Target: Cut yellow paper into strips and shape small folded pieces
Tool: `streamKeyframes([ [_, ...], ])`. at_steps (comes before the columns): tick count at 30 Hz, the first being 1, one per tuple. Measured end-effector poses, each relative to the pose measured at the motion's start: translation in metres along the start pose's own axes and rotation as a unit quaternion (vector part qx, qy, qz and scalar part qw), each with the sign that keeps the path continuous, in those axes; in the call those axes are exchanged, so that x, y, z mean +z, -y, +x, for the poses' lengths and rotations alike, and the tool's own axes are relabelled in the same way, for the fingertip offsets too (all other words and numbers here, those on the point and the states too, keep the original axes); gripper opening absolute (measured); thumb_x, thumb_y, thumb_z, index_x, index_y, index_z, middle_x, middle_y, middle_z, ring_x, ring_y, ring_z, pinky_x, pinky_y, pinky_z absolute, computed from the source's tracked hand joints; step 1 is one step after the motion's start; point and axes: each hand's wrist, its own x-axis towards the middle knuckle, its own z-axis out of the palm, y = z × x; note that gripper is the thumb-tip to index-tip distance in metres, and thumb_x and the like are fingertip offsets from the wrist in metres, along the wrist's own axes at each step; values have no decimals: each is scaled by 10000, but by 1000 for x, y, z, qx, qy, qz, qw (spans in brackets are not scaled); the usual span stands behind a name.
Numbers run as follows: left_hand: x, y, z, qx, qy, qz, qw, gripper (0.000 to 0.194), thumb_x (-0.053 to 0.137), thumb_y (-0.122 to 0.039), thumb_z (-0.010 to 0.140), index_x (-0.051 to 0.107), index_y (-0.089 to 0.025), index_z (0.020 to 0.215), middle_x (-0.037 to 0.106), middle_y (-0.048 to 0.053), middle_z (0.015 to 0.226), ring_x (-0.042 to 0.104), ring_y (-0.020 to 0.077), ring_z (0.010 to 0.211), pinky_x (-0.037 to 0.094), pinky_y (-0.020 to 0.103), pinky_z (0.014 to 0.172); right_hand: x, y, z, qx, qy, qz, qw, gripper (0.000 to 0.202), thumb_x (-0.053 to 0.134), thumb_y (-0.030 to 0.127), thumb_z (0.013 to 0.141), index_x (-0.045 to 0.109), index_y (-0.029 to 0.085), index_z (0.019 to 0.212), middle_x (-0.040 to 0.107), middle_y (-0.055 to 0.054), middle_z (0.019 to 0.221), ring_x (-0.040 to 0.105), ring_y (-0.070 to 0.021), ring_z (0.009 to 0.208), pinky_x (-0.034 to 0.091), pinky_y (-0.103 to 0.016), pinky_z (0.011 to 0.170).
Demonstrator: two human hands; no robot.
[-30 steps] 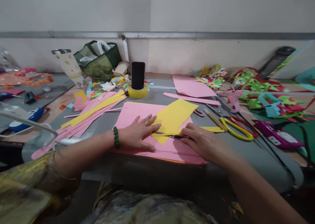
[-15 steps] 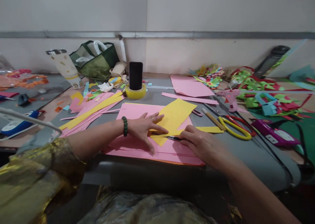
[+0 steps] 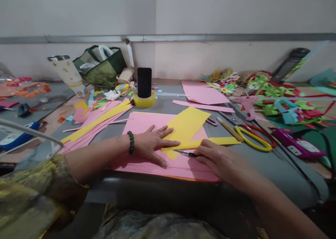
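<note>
My left hand [image 3: 153,144] lies flat with fingers spread, pressing on a yellow paper sheet [image 3: 189,121] and the stack of pink paper [image 3: 147,121] under it. Between the fingers of my right hand [image 3: 214,155] is a craft knife [image 3: 186,153], its blade pointing left over the yellow sheet's near corner. Just beyond the blade, a narrow yellow strip [image 3: 223,140] crosses the sheet and runs out to the right, its left end by my left fingertips. Whether the blade touches the paper I cannot tell.
Scissors [image 3: 253,138], a purple device [image 3: 298,143] and a pink glue gun [image 3: 248,106] lie to the right. A phone [image 3: 144,82] stands in a yellow tape roll [image 3: 144,100] at the back. Cut strips [image 3: 96,123] and a tumbler [image 3: 68,74] are on the left.
The knife has moved slightly toward me, and more of its blade shows, apart from the yellow strip. My left hand stays spread on the paper; the whole view has shifted a little.
</note>
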Motion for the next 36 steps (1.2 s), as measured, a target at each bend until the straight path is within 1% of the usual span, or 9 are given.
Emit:
streamKeyframes([
  [7,0,-1,2,-5,7,5,1000,874,554,-714,701,209,-385,1433,15,149,1544,-74,353,1396,-21,680,1003,1,5,7,-4,18,-4,1000,197,470,181,898,659,193,844,584,-46,829,582,-159,723,416,-269,634],
  [15,1,1,1,4,2,0,1000,879,536,-732,698,218,-373,1435,3,131,1547,-87,358,1394,-45,676,1003,2,8,8,-12,20,8,1000,198,472,159,885,664,206,898,601,-51,870,599,-163,742,416,-268,635],
  [20,0,0,0,-6,0,-8,1000,869,566,-711,693,235,-383,1427,8,117,1550,-89,343,1397,-54,665,1009,5,17,13,-31,10,30,999,196,477,160,880,664,205,916,606,-51,870,603,-163,751,428,-269,655],
  [24,0,-2,0,-11,7,-18,1000,895,589,-711,671,235,-385,1427,1,117,1549,-87,340,1397,-54,658,1014,0,19,1,-40,-2,56,998,207,466,139,875,644,225,938,606,-39,905,599,-158,779,441,-270,679],
  [28,0,-1,-6,-20,11,-11,1000,992,639,-720,602,219,-378,1433,-14,127,1546,-68,373,1392,-50,658,1018,-16,0,-37,11,-81,82,993,169,452,189,887,615,227,902,610,-41,919,598,-162,818,460,-280,708],
  [30,-3,-1,-11,-36,10,-9,999,909,606,-711,652,258,-378,1423,12,134,1546,-49,373,1395,-18,660,1022,-22,-20,-62,56,-153,85,983,142,473,269,883,610,234,891,625,-40,903,604,-176,830,471,-293,716],
  [32,-7,-4,-17,-62,-10,3,998,798,575,-705,689,359,-379,1384,58,133,1546,-10,383,1397,25,662,1026,-24,-42,-85,116,-241,69,961,171,499,357,861,612,236,905,643,-50,895,612,-205,830,481,-316,702],
  [34,-10,-14,-20,-90,-55,23,994,696,570,-696,702,499,-347,1299,195,137,1521,124,386,1386,121,630,1039,-19,-64,-104,197,-305,34,931,245,503,430,837,617,227,914,656,-71,891,616,-237,804,483,-345,662],
  [36,-11,-31,-17,-113,-116,43,986,548,578,-637,743,622,-275,1152,420,140,1390,366,343,1279,290,525,1015,-9,-80,-118,257,-316,15,913,279,493,455,818,623,218,883,664,-82,861,622,-256,775,487,-371,654],
])
